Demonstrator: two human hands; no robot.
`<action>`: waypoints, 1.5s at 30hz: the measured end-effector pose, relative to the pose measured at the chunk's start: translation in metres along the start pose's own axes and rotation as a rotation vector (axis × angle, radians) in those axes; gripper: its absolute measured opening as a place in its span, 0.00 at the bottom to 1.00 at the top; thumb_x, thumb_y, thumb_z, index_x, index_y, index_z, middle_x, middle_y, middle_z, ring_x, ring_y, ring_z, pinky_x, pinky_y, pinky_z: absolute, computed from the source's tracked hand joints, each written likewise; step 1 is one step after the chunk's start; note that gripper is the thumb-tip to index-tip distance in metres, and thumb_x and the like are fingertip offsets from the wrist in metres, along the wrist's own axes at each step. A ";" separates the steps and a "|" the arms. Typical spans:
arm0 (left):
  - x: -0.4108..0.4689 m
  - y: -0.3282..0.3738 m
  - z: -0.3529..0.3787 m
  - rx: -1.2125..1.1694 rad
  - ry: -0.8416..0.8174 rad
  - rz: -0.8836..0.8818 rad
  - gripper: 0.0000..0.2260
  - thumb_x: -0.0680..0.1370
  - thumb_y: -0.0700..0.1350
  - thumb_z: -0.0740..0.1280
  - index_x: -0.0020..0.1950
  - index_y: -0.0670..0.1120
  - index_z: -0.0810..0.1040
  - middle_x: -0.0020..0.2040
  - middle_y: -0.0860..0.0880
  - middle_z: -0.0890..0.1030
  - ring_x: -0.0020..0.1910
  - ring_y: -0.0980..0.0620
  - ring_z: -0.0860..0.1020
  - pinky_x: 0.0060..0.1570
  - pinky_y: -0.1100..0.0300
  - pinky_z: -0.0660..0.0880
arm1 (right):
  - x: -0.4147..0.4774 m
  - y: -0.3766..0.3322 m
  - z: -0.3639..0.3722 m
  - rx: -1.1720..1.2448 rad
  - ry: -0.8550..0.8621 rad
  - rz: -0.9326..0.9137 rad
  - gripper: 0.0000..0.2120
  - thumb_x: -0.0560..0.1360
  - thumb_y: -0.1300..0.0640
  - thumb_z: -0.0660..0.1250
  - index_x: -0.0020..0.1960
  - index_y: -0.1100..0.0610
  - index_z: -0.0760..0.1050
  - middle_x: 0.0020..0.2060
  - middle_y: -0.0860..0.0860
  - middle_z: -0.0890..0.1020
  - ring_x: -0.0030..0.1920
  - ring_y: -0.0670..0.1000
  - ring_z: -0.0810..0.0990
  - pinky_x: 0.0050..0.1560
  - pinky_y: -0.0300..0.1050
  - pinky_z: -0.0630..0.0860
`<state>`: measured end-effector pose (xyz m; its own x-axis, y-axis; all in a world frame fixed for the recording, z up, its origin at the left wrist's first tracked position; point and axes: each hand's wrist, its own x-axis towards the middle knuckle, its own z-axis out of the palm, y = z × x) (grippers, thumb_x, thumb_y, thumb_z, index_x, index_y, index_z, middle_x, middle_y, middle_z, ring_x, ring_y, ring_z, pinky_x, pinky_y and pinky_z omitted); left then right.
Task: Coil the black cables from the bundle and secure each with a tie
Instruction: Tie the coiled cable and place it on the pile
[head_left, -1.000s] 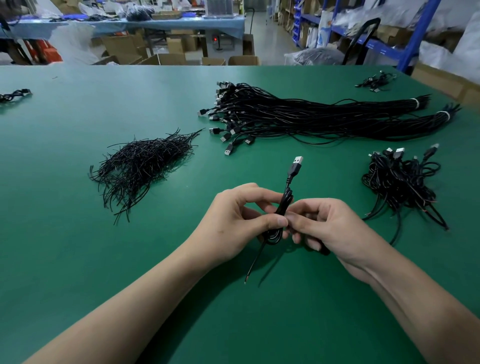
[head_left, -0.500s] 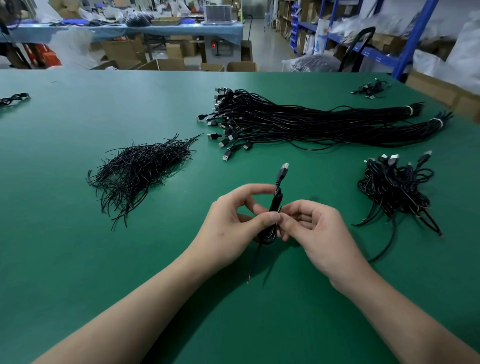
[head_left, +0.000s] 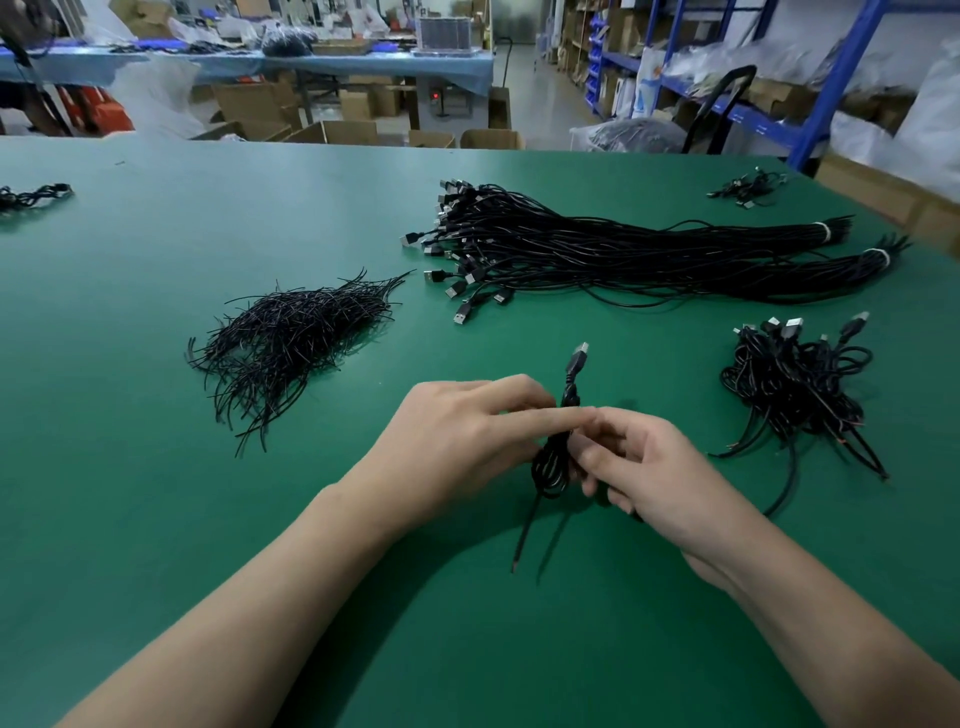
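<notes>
While the head view looks down, my left fingers (head_left: 540, 415) and right fingers (head_left: 597, 460) are curled and pinch the coiled cable (head_left: 550, 470) between them over the green surface (head_left: 156, 493), plug end up. Bare surface lies nearward and to the left. Tie pile (head_left: 296, 338) sits far left, cable bundle (head_left: 649, 254) ahead, heap of coiled cables (head_left: 795, 384) near on the right. The far edge is well apart.
</notes>
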<state>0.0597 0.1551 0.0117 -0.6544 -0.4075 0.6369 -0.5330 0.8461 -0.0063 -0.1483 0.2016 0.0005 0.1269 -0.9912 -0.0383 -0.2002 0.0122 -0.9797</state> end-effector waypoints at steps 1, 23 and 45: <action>0.001 -0.002 0.001 0.016 0.016 0.011 0.17 0.76 0.46 0.75 0.65 0.56 0.82 0.51 0.53 0.82 0.44 0.53 0.79 0.36 0.57 0.77 | 0.000 0.000 -0.001 0.001 -0.001 0.001 0.05 0.82 0.59 0.65 0.52 0.60 0.79 0.30 0.44 0.78 0.29 0.40 0.72 0.29 0.30 0.66; 0.004 0.017 0.008 -0.695 0.100 -0.559 0.05 0.73 0.55 0.75 0.39 0.56 0.84 0.37 0.55 0.83 0.39 0.57 0.81 0.42 0.59 0.76 | -0.010 -0.011 0.016 -0.165 0.212 -0.428 0.07 0.83 0.57 0.64 0.47 0.48 0.76 0.37 0.48 0.81 0.40 0.46 0.80 0.40 0.47 0.76; -0.001 0.013 0.006 -0.411 0.034 -0.241 0.17 0.78 0.36 0.69 0.65 0.49 0.82 0.53 0.53 0.82 0.51 0.55 0.81 0.51 0.58 0.78 | -0.002 0.002 0.003 -0.169 0.142 -0.271 0.07 0.83 0.56 0.64 0.47 0.47 0.76 0.33 0.46 0.80 0.32 0.47 0.72 0.35 0.53 0.69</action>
<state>0.0505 0.1645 0.0061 -0.5167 -0.6031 0.6077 -0.4065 0.7975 0.4458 -0.1463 0.2042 -0.0022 0.0638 -0.9639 0.2584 -0.3373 -0.2645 -0.9035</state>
